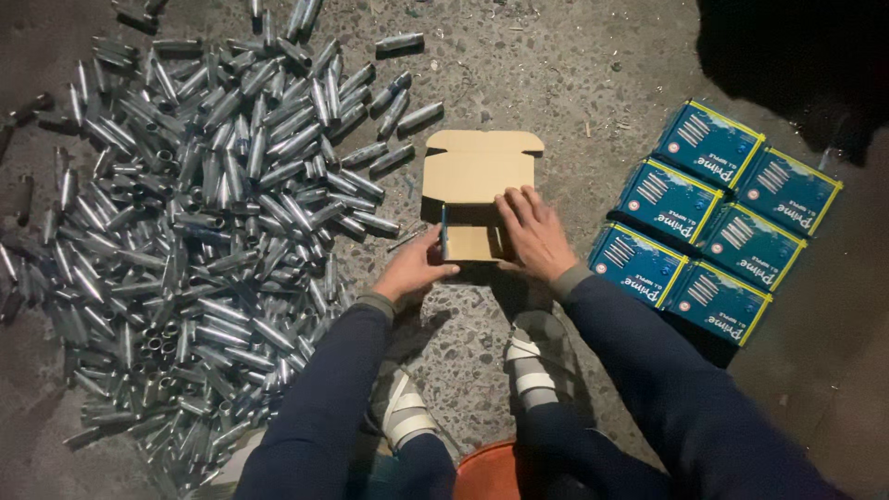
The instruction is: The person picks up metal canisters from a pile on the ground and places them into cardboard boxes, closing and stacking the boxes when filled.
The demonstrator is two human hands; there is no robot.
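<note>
I'm looking straight down at a speckled concrete floor point(556, 74), and both hands are on a small brown cardboard box point(474, 199) sitting open right in front of the knees. The left hand point(414, 268) presses against the box's near-left side, fingers point(428, 248) curled onto the wall and its blue edge. The right hand point(534, 233) lies flat over the right side, fingers point(515, 206) spread apart and pushing down on a flap. Neither hand carries anything loose; both are simply set on the cardboard.

The lid flap stands open toward the top of the view, and the inside I can see looks bare, plain brown with no metal in it, though the right hand covers part of the cavity. So I judge this box is being formed or held open, and not yet filled.

Off to the right, six blue printed cartons with yellow edging point(713, 218) lie closed in a neat block, touching one another; those look done, though I can't see what they hold.

To the left sprawls a big heap of short silvery metal tubes point(204, 204), loose across the floor, well apart from the closed cartons. Plenty looks left to pack. An orange rounded rim point(486, 472) peeks in at the bottom edge.
</note>
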